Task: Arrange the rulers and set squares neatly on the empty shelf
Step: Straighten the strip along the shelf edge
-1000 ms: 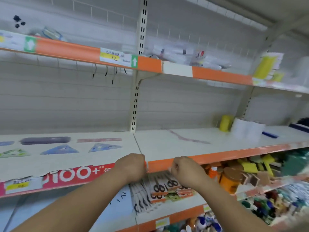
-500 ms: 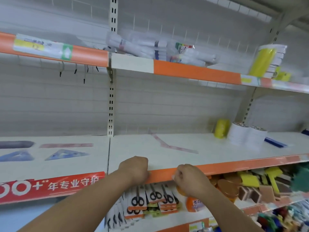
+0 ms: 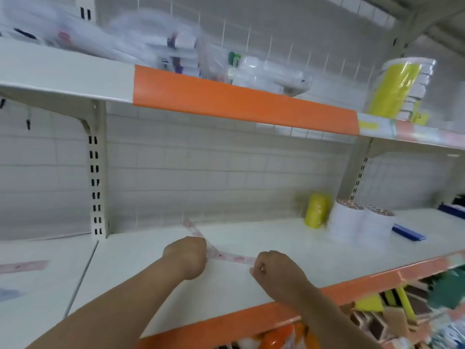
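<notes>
Two clear pink rulers (image 3: pixel 230 258) lie in a shallow V on the white middle shelf (image 3: pixel 289 248). My left hand (image 3: pixel 186 256) is curled into a fist right at the point where they meet, covering part of them. My right hand (image 3: pixel 275 272) is also curled, its fingertips at the right end of the nearer ruler. Whether either hand grips a ruler is hidden. Another pink ruler (image 3: pixel 24 267) and a blue set square (image 3: pixel 8 294) lie on the left shelf section.
At the back right of the shelf stand a yellow roll (image 3: pixel 317 210), two stacks of white tape rolls (image 3: pixel 362 222) and a blue flat item (image 3: pixel 409 235). The upper shelf (image 3: pixel 241 99) with packaged goods overhangs. A lower shelf holds mixed stationery (image 3: pixel 392 316).
Both hands have moved from the shelf's orange front edge forward onto the shelf to the pink rulers. The view has shifted right and closer.
</notes>
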A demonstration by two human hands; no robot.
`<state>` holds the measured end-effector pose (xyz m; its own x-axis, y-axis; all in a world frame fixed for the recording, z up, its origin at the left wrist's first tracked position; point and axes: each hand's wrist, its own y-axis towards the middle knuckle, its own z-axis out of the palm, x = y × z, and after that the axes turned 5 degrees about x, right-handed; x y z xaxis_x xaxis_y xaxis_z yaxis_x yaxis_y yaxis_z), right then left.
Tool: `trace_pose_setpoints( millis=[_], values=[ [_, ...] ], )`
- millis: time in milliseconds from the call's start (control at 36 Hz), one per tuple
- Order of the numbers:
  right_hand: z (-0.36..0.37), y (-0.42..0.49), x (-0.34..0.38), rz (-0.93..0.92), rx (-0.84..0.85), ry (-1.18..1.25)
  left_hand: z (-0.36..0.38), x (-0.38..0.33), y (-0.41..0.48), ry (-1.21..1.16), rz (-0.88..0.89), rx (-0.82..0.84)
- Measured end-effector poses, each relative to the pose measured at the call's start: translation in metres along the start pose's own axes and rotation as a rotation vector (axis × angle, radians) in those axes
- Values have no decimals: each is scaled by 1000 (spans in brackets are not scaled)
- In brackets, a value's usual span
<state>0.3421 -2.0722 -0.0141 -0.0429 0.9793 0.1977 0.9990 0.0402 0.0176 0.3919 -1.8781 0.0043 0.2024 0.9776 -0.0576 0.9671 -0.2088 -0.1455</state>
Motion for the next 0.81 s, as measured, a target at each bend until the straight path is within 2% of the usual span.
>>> trace_pose_setpoints(
  millis=[222,361,639,806],
  values=[
    [10,42,-28,-50,17,24,-7,-10,32,72,-118,86],
    [19,68,-36,-190,104,-39,8,-11,46,171,-76,145],
    [19,97,-58,-393,245,-183,24,-19,63,206,-78,215],
    [12,110,-80,-416,257,-121,32,-29,64,178,-66,198]
  ],
)
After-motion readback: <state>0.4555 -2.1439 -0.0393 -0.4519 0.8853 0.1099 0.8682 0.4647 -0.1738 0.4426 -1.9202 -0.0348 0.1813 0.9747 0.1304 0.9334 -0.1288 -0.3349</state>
